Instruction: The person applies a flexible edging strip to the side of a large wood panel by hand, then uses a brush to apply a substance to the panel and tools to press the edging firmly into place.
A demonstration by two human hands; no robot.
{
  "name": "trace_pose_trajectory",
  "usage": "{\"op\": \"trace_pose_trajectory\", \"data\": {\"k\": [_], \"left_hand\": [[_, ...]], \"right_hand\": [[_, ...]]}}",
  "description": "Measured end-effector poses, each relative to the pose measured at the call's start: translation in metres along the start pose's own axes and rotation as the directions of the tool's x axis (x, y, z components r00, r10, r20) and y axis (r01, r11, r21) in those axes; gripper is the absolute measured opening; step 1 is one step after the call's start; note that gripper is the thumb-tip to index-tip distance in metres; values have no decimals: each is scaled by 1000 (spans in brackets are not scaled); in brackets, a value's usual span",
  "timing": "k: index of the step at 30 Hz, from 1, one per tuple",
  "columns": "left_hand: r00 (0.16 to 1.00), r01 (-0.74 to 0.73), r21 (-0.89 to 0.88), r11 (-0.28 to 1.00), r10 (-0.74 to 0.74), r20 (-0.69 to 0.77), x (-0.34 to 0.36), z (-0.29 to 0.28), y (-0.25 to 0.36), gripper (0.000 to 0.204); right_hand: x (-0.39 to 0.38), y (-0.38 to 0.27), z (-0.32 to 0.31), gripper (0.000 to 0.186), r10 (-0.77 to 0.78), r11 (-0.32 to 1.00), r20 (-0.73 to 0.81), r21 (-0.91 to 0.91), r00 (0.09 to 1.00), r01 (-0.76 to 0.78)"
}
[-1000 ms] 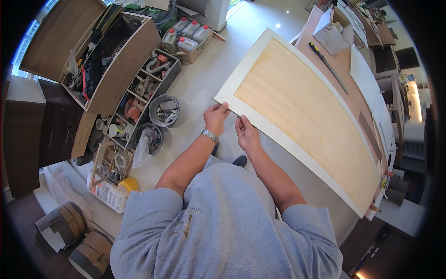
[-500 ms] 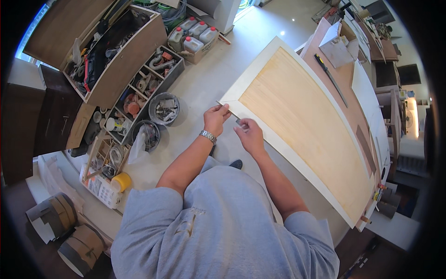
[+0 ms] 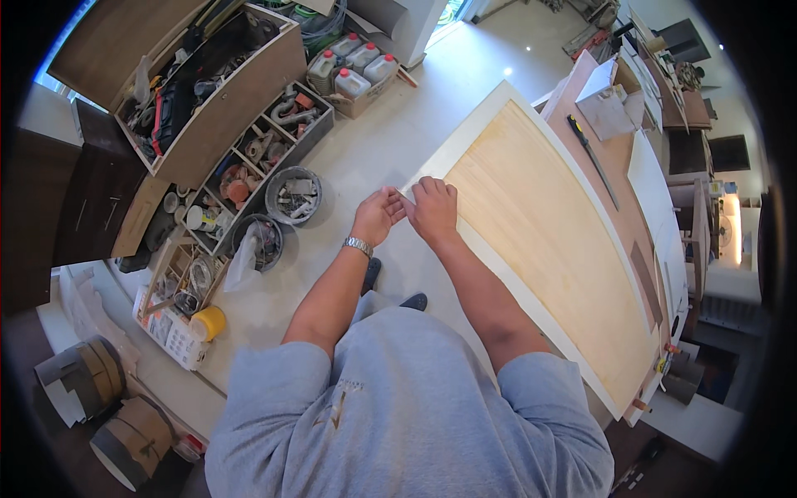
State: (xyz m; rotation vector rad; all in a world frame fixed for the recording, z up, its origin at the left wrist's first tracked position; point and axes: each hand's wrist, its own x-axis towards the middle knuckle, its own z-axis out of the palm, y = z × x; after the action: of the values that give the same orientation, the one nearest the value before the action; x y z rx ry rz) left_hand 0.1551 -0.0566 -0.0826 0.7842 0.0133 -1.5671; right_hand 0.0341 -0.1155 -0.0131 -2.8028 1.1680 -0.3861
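Observation:
A cabinet-door-like panel with a white frame [image 3: 515,272] and a pale wood centre [image 3: 548,224] lies to my right. At its near left corner my left hand [image 3: 375,220] is held palm turned inward, with fingers loosely bent and apart. My right hand [image 3: 433,212] is closed at the same corner, its fingers curled over the frame's edge. Whatever lies in or under those right fingers is hidden. The two hands nearly meet, and the corner itself is mostly covered by them. A metal-band watch [image 3: 359,245] is on my left wrist.
Beyond the panel, a handsaw-like tool [image 3: 591,158] lies on a brown board. On the left are a compartment box [image 3: 241,166] of fittings, two buckets [image 3: 292,196], a yellow-topped container [image 3: 209,323] and a carton of red-capped jugs [image 3: 353,83]. Rolled material stands lower left.
My right hand has moved left and up along the panel edge to the corner; the small metal piece earlier at its fingers no longer shows. My left hand has drawn slightly back and loosened.

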Motion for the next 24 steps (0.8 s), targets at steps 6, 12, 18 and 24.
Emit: {"op": "trace_pose_trajectory", "data": {"k": [6,12,18,24], "left_hand": [[998,-20,18,1000,19,60,14,-3,-21,23],[960,-141,613,777,259,-107,-12,7,-22,33],[821,-444,894,-52,377,430,-65,45,-40,33],[474,-864,393,-314,-245,846,-86,114,-118,29]], "right_hand": [[7,0,14,22,148,982,-117,-105,982,-160],[-57,29,-2,21,42,998,-214,-42,976,-52],[-198,81,-50,31,204,965,-149,-138,968,-225],[-308,123,-74,33,411,899,-159,-94,898,-428]]}}
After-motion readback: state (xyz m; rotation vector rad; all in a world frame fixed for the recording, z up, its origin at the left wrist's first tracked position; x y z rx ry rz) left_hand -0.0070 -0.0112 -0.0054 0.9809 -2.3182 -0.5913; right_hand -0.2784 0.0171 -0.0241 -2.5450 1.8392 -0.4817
